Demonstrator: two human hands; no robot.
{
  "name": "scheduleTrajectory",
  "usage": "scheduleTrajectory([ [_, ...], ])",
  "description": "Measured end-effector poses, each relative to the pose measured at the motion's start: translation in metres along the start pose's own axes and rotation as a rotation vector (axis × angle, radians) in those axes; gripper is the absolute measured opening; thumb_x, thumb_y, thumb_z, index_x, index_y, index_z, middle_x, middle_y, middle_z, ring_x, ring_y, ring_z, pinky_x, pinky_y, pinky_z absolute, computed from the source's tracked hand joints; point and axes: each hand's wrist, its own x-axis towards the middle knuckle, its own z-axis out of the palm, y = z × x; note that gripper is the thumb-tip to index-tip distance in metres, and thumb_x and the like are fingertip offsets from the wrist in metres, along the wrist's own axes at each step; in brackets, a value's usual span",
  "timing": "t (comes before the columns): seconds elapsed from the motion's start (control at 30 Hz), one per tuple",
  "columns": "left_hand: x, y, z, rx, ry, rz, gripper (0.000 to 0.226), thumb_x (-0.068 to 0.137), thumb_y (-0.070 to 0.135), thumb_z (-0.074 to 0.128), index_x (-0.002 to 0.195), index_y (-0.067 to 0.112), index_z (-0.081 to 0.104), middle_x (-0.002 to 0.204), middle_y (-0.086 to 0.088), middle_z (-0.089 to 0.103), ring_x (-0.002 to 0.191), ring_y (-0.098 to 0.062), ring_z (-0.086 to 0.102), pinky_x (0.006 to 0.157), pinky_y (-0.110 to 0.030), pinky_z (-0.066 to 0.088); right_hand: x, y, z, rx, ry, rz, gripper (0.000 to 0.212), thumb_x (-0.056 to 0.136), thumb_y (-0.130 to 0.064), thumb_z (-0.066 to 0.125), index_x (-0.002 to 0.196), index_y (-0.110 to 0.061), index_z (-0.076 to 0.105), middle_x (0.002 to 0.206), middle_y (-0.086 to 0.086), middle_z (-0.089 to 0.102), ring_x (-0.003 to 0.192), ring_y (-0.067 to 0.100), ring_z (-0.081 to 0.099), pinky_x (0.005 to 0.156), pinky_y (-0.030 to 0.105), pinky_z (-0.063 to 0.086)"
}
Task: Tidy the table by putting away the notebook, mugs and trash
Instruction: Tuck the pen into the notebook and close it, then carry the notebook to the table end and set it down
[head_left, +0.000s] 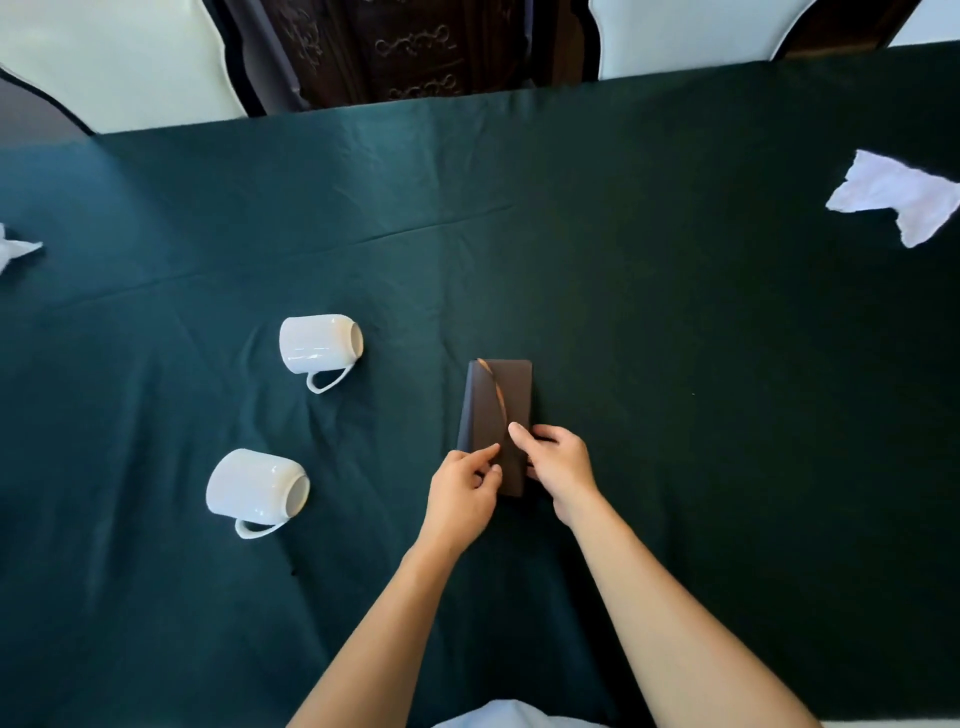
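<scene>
Both hands are on the notebook (498, 415), which lies flat on the green cloth of the worktop (675, 338), right in front of the person. The left hand (464, 491) pinches the near left part of the dark cover with thumb and finger. The right hand (558, 460) grips the near right edge, with its pointer finger lying on top of the cover. The cover looks a little lifted on the left side, and a thin brown strap curves across it.

The step now seems to be getting the notebook shut and ready to pick up. To do it well, press the cover flat first, so no pages stick out. Keep the strap from getting caught under the fingers. Then hold the book by both long sides and lift it straight up, so it does not drag and bunch up the cloth.

Two white mugs wait to the left of the hands. Both lie on their sides. One mug (319, 345) is farther away, and the other mug (257, 488) is nearer, level with the left hand. Keep the left elbow in, because a bump could make them roll.

A crumpled white tissue (898, 197) lies far off to the right, and another tissue (15, 249) sits far off to the left. Those can wait until the book is away.
</scene>
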Motion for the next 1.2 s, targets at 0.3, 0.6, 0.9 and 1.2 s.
scheduleTrajectory([
  [0.3, -0.053, -0.020, -0.031, -0.244, 0.008, -0.146, 0.021, 0.100, 0.034, 0.064, 0.102, 0.024, 0.082, 0.070, 0.017, 0.071, 0.070, -0.004, 0.061, 0.071, -0.022, 0.049, -0.023, 0.017, 0.021, -0.095, 0.033, -0.088, 0.016, 0.087, -0.029, 0.079, 0.090, -0.019, 0.067, 0.100, 0.002, 0.076, 0.095, 0.023, 0.071, 0.091, 0.043, 0.060],
  [0.6, -0.100, 0.016, -0.101, -0.285, 0.082, 0.433, 0.018, 0.098, 0.017, 0.070, 0.113, 0.020, 0.080, 0.101, 0.007, 0.080, 0.092, -0.010, 0.075, 0.081, -0.024, 0.060, -0.132, 0.018, 0.021, -0.096, 0.254, -0.391, 0.015, 0.086, -0.030, 0.078, 0.098, -0.022, 0.080, 0.087, -0.009, 0.080, 0.082, 0.008, 0.076, 0.068, 0.028, 0.063],
  [0.9, -0.131, 0.029, -0.147, -0.097, -0.136, 0.843, 0.046, 0.107, 0.021, 0.052, 0.153, 0.017, 0.052, 0.168, 0.002, 0.037, 0.159, -0.014, 0.026, 0.127, -0.028, 0.024, -0.293, 0.041, 0.062, 0.255, 0.364, -0.592, 0.010, 0.091, -0.012, 0.075, 0.099, -0.016, 0.081, 0.092, 0.005, 0.082, 0.089, 0.022, 0.078, 0.077, 0.039, 0.063],
  [1.2, -0.205, 0.042, -0.163, -0.639, -0.642, 0.409, 0.033, 0.111, 0.037, 0.042, 0.122, 0.033, 0.073, 0.130, 0.012, 0.072, 0.124, -0.009, 0.064, 0.108, -0.035, 0.049, -0.391, 0.083, 0.070, 0.619, 0.468, -0.636, 0.023, 0.078, -0.020, 0.074, 0.098, -0.011, 0.081, 0.098, 0.013, 0.081, 0.090, 0.024, 0.075, 0.078, 0.035, 0.060],
])
